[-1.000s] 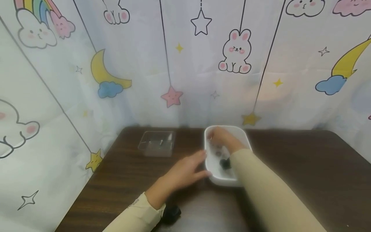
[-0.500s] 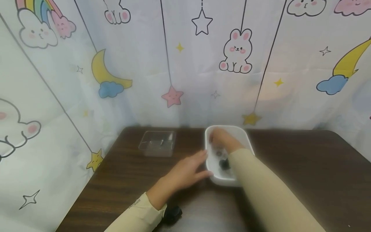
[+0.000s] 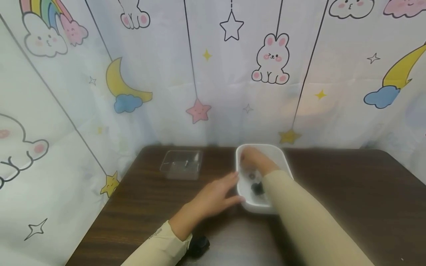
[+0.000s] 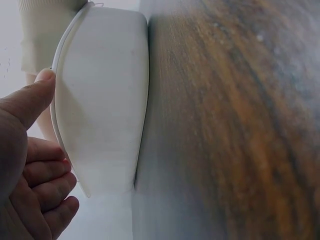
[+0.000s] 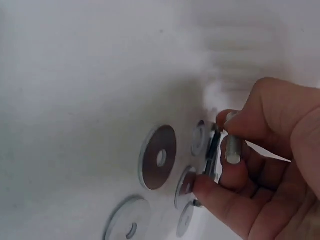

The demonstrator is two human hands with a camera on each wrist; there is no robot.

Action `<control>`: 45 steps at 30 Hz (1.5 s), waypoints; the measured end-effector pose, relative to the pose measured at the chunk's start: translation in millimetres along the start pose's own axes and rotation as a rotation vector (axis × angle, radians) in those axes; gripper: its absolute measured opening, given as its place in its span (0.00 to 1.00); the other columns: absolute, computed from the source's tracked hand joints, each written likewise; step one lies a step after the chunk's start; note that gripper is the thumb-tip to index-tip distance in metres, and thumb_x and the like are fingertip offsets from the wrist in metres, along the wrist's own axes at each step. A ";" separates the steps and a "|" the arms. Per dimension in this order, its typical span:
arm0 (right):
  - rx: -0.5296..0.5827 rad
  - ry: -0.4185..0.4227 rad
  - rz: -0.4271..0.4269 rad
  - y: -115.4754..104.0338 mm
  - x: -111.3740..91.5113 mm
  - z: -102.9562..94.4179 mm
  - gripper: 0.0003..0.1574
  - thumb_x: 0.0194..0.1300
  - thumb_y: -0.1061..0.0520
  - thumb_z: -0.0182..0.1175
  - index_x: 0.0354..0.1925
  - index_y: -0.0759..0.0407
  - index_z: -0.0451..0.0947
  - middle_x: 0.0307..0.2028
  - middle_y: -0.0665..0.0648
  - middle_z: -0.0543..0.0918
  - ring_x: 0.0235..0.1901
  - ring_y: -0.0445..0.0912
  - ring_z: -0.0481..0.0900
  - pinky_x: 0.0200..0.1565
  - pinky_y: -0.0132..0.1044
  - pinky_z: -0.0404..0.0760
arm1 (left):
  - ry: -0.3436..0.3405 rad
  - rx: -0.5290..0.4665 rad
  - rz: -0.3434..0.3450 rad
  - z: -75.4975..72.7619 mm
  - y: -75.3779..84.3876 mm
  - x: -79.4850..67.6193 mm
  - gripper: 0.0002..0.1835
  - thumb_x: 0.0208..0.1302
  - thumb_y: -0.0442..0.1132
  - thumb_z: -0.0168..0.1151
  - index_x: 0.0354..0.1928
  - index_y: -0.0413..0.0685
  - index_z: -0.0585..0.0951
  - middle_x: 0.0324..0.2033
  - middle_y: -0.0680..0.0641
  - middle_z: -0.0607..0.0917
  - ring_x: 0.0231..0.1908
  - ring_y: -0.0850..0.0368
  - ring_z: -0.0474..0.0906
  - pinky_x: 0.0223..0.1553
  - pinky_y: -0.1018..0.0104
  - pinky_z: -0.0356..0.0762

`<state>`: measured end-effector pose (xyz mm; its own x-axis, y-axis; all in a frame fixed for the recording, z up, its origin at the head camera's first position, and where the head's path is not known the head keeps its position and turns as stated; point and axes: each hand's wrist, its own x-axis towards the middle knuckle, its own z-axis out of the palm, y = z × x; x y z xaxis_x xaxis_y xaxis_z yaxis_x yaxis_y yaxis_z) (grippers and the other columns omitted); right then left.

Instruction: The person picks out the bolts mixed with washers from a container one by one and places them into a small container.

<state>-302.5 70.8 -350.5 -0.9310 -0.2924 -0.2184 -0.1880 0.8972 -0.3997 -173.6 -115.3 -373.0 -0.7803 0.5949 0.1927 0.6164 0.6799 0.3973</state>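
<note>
My right hand (image 3: 255, 161) reaches down into a white plastic bin (image 3: 247, 203). In the right wrist view its thumb and fingers pinch a short silver metal rod (image 5: 233, 149), like the shank of a bolt; the upper end is hidden by the thumb. One fingertip lies right at a flat washer (image 5: 186, 186). Several more washers, among them a large washer (image 5: 151, 170), lie on the bin's floor beside the hand. Outside the bin, my left hand (image 3: 214, 195) touches the rim, its thumb toward the near corner and its fingertips along the left side.
A clear plastic box (image 3: 182, 174) with small metal pieces stands on the dark wooden table (image 3: 133, 210) at the back left. Behind the table hangs a white printed curtain (image 3: 226, 74). A black device (image 3: 199, 246) sits at the left wrist.
Both hands stay nearly where they were; the right hand's fingers shift slightly inside the bin. The bin and the clear box have not moved.
</note>
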 end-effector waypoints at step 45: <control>0.487 0.045 -0.005 9.3 -5.3 -26.6 0.24 0.63 0.65 0.61 0.58 0.66 0.75 0.48 0.68 0.84 0.36 0.52 0.87 0.39 0.40 0.88 | 0.003 -0.010 0.009 0.7 -3.2 -0.4 0.40 0.67 0.60 0.58 0.74 0.47 0.63 0.74 0.44 0.62 0.72 0.48 0.61 0.71 0.51 0.61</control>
<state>-307.6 89.5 -329.4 -0.9452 -0.2717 -0.1811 -0.0340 0.6336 -0.7729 -175.2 -117.4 -375.0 -0.7749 0.6000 0.1989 0.6225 0.6698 0.4047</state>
